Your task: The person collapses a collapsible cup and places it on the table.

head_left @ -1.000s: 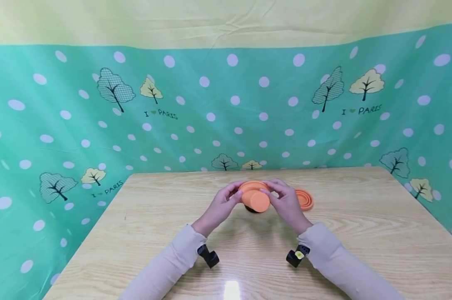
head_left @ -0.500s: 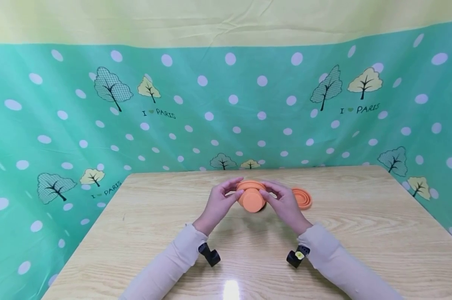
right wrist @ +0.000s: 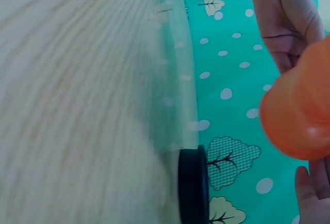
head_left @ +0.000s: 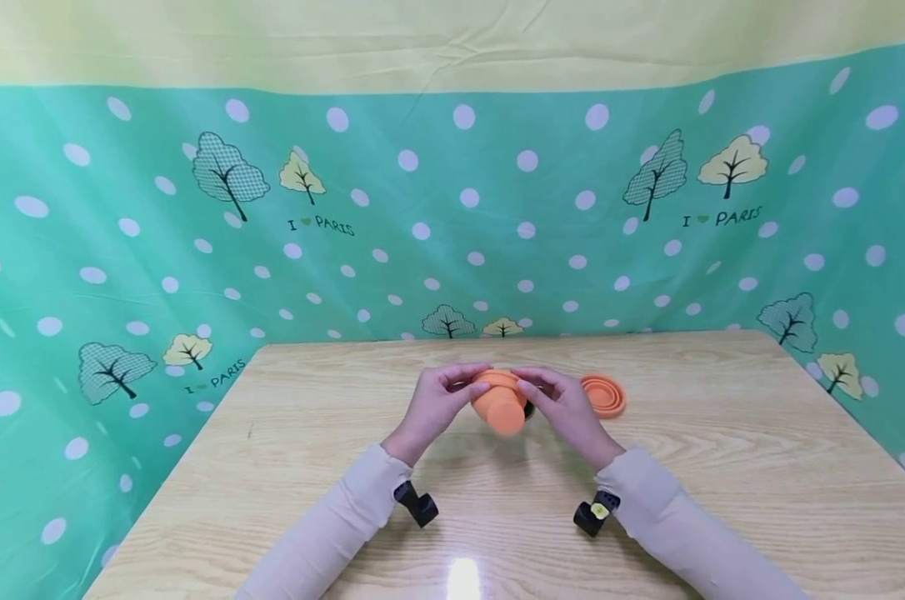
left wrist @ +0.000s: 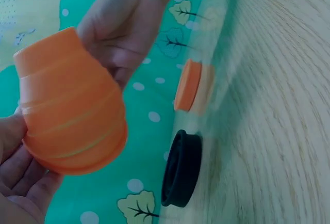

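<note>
An orange collapsible cup point(head_left: 497, 402) is held above the table between both hands, its narrow round base tipped toward me. Its stepped wall stands out in the left wrist view, where the cup point(left wrist: 75, 102) bulges toward the wider rim. My left hand point(head_left: 432, 408) pinches the rim on one side with thumb and fingers. On the opposite side my right hand point(head_left: 570, 410) grips the rim likewise. Behind the cup, mostly hidden in the head view, a round black ring-shaped piece point(left wrist: 181, 169) lies on the table.
A flat orange piece with concentric rings point(head_left: 604, 396) lies on the wooden table point(head_left: 332, 475), just right of my right hand. A green dotted curtain point(head_left: 377, 208) hangs behind the table's far edge. Each wrist wears a black camera on a strap.
The cup's base has tilted and shifted slightly left and down, and its wall beside the rim now looks more drawn out. Both hands keep their hold and have dipped slightly.
</note>
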The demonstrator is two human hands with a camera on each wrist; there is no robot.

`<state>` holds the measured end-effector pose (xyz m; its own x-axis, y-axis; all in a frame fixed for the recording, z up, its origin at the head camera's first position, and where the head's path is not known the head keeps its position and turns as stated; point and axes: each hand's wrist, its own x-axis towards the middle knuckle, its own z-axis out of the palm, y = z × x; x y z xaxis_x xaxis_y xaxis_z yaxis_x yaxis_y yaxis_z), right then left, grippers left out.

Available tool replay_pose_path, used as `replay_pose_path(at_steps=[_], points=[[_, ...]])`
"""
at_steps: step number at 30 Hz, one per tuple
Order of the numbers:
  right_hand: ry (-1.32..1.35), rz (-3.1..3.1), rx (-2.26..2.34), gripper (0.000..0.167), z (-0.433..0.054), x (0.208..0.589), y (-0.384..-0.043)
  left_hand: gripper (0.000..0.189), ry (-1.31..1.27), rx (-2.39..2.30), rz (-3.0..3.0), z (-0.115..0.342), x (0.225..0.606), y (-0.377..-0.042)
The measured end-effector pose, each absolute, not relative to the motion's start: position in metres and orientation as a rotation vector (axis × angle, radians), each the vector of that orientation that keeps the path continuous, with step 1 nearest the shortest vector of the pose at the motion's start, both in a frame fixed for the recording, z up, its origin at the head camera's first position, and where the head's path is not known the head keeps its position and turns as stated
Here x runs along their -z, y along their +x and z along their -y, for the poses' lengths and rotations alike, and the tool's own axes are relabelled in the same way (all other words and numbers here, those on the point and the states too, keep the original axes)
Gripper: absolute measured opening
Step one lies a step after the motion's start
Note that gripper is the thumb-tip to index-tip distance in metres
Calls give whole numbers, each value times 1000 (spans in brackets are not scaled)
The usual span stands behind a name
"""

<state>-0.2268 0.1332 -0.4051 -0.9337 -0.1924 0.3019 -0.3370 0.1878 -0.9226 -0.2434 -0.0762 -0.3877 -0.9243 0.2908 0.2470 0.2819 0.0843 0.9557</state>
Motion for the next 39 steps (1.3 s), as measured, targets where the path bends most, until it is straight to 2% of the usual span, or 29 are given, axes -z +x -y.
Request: replay_pose_path(at_steps=[18,24,28,34,39], points=[[668,2475,-1911,38,-121,396,-227,32,861,-1816,-2599,73,387,-236],[678,2439,-1955,36,-122,396,-226,31,833,-1831,-2577,72,385,-235],[662,2420,-1939,35,-123,397,-227,29,833,-1852,-2535,73,371,-227],[578,2362,-1914,33,-124,397,-227,41,807,-1923,-2430,77,361,-222],[569,2305,-1938,30,-123,395,-229,47,764,-1936,-2327,76,375,-234]])
